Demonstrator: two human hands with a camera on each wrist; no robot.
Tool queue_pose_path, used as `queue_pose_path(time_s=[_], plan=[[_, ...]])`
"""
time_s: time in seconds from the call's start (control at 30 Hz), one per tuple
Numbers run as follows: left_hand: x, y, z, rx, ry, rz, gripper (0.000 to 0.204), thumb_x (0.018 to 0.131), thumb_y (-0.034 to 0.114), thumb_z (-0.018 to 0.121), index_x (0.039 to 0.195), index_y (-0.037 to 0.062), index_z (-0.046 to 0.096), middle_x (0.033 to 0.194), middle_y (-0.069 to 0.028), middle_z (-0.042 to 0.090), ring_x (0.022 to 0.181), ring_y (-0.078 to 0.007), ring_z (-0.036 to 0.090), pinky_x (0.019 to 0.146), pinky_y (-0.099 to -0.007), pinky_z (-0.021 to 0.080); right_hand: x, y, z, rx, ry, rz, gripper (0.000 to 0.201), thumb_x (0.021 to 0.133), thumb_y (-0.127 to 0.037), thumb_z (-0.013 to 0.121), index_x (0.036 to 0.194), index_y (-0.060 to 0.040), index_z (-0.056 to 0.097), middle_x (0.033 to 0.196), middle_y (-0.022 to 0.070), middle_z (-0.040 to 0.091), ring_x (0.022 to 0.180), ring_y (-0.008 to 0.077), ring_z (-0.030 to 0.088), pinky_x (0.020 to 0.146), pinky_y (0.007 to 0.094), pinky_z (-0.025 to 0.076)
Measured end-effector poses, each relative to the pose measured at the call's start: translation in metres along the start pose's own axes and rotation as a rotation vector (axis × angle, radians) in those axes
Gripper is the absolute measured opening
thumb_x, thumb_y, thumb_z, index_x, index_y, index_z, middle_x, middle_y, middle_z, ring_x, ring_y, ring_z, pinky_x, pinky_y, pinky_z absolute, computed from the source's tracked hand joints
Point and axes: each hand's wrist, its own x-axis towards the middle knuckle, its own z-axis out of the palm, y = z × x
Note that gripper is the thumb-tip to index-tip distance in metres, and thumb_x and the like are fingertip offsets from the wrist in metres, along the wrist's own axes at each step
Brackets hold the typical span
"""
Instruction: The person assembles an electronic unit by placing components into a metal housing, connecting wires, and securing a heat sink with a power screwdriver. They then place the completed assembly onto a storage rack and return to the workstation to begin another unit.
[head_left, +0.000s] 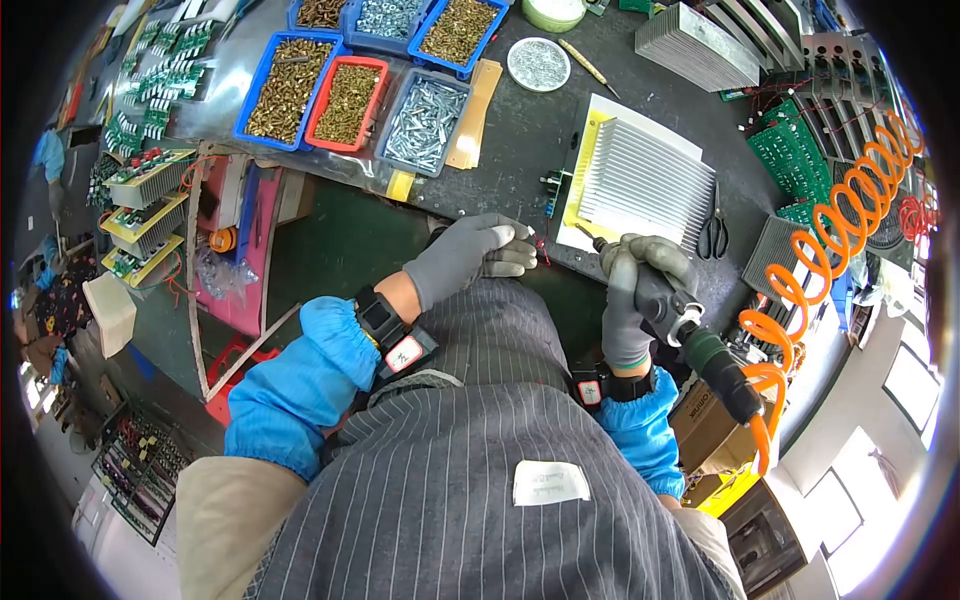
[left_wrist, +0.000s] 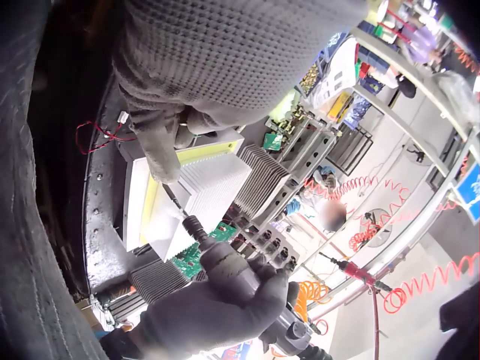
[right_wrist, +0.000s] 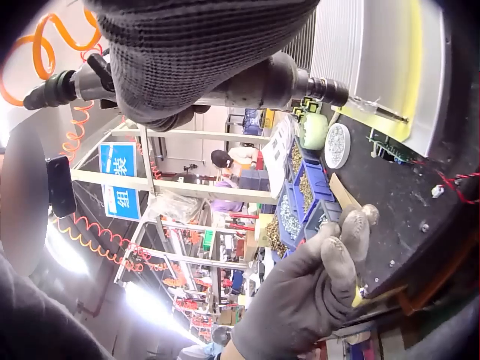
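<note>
My gloved right hand (head_left: pixel 627 305) grips a pneumatic screwdriver (head_left: pixel 708 358), fed by a coiled orange air hose (head_left: pixel 790 280). Its bit (right_wrist: pixel 379 109) points over the white and yellow border of a finned silver heat sink (head_left: pixel 640 180) lying near the bench's front edge. A small green circuit board (head_left: pixel 553 195) shows at the heat sink's left side. My gloved left hand (head_left: pixel 465 262) hovers by the bench edge with bent fingers (right_wrist: pixel 341 262), close to red wires (left_wrist: pixel 97 135) with a white connector. I cannot tell whether anything sits between those fingers.
Blue, grey and red bins hold screws and brass parts, among them a red bin (head_left: pixel 347 105). A white dish (head_left: pixel 538 65) of small metal parts stands behind the heat sink. Black scissors (head_left: pixel 713 235) lie to its right. Green circuit boards (head_left: pixel 790 150) and more heat sinks (head_left: pixel 697 47) sit beyond.
</note>
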Motion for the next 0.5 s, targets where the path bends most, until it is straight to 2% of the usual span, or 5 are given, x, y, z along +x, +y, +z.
queue_pose_path(time_s=[0.17, 0.27, 0.33, 0.5], plan=[[0.002, 0.012, 0.008, 0.093, 0.059, -0.029, 0.028, 0.109, 0.021, 0.048, 0.126, -0.0001, 0.057, 0.115, -0.0159, 0.07, 0.104, -0.023, 0.071, 0.088, -0.033, 0.059, 0.007, 0.002, 0.01, 0.003, 0.048, 0.027, 0.035, 0.082, 0.013, 0.067, 0.107, -0.0058, 0.053, 0.095, 0.0116, 0.066, 0.087, 0.0201, 0.067, 0.085, 0.0348, 0.056], [0.0, 0.02, 0.008, 0.131, 0.07, -0.037, 0.029, 0.108, 0.023, 0.051, 0.126, 0.0004, 0.057, 0.11, -0.0132, 0.07, 0.1, -0.0188, 0.071, 0.084, -0.0304, 0.059, 0.009, 0.004, 0.009, 0.061, 0.082, 0.045, 0.035, 0.082, 0.013, 0.066, 0.108, -0.0064, 0.052, 0.094, 0.0118, 0.066, 0.086, 0.0199, 0.066, 0.084, 0.0357, 0.056], [0.0, 0.028, 0.005, 0.394, 0.023, -0.062, 0.03, 0.108, 0.024, 0.052, 0.127, 0.0011, 0.058, 0.106, -0.0102, 0.07, 0.092, -0.0139, 0.069, 0.081, -0.0266, 0.057, 0.01, 0.008, 0.004, 0.003, -0.01, 0.022, 0.036, 0.088, 0.012, 0.06, 0.116, -0.007, 0.05, 0.1, 0.0149, 0.061, 0.074, 0.0178, 0.063, 0.071, 0.0365, 0.058], [0.003, 0.022, 0.007, 0.136, 0.022, -0.03, 0.031, 0.109, 0.024, 0.052, 0.128, 0.0015, 0.061, 0.103, -0.0062, 0.069, 0.084, -0.0091, 0.066, 0.075, -0.0216, 0.056, 0.011, 0.008, 0.007, -0.031, 0.036, -0.031, 0.04, 0.086, 0.014, 0.059, 0.12, -0.0053, 0.051, 0.095, 0.0144, 0.062, 0.073, 0.0175, 0.062, 0.067, 0.0359, 0.057]])
